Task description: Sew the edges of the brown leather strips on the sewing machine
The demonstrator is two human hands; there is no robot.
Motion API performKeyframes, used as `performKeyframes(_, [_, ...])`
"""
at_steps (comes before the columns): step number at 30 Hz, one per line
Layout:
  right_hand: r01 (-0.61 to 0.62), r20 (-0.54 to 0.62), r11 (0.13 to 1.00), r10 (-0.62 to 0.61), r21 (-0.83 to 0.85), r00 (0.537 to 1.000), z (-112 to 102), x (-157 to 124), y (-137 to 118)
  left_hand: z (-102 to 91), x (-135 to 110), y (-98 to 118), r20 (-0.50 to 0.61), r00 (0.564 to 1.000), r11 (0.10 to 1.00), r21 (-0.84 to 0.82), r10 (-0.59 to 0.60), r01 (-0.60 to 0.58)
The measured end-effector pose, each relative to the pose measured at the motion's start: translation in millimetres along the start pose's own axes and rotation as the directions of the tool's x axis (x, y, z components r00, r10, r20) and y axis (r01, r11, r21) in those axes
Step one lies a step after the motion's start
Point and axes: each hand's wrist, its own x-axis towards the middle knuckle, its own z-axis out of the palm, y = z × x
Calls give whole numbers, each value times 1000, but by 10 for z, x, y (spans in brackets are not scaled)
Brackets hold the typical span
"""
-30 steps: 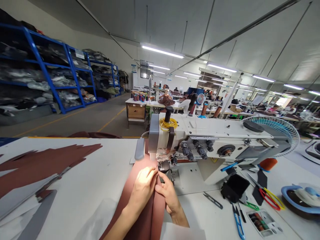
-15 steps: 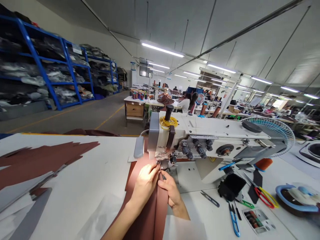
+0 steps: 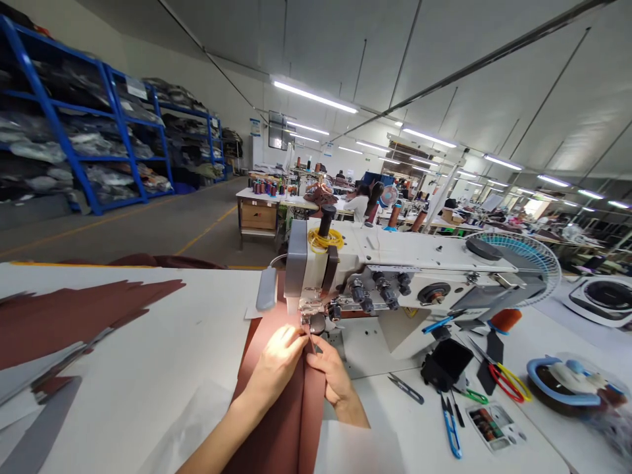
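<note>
Pinching brown fabric (image 3: 287, 428) at sewing machine (image 3: 395, 249); left hand (image 3: 277, 359), right hand (image 3: 334, 376) side by side, each grip closed on it

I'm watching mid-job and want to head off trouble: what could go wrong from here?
Two risks, in my judgement. The left hand and right hand are close to the stitching end of the sewing machine, so a finger could get caught. The brown material runs between and under the hands, and its edge might slip out of line if either grip loosens.
</note>
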Motion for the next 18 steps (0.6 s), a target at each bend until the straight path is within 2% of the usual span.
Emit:
performKeyframes(3, [1, 13, 1000, -1, 6, 1000, 9, -19, -22, -51, -25, -10, 42, 989, 984, 95, 145, -148])
performKeyframes(5, [-6, 29, 1000, 5, 31, 1000, 8, -31, -29, -63, -45, -11, 48, 978, 964, 167, 202, -207])
performKeyframes(8, [-32, 39, 995, 28, 92, 999, -10, -33, -17, -71, -53, -8, 77, 969, 945, 218, 233, -244])
performKeyframes(13, [-120, -52, 956, 139, 268, 989, -49, 8, 14, -146, 17, 5, 66, 959, 923, 261, 276, -284])
performKeyframes(16, [-228, -5, 916, 243, 329, 970, -53, 40, -1, -206, 72, 21, 72, 951, 922, 232, 302, -310])
performKeyframes(18, [-242, -4, 910, 259, 338, 966, -49, 59, -16, -229, 101, 28, 70, 958, 939, 189, 278, -287])
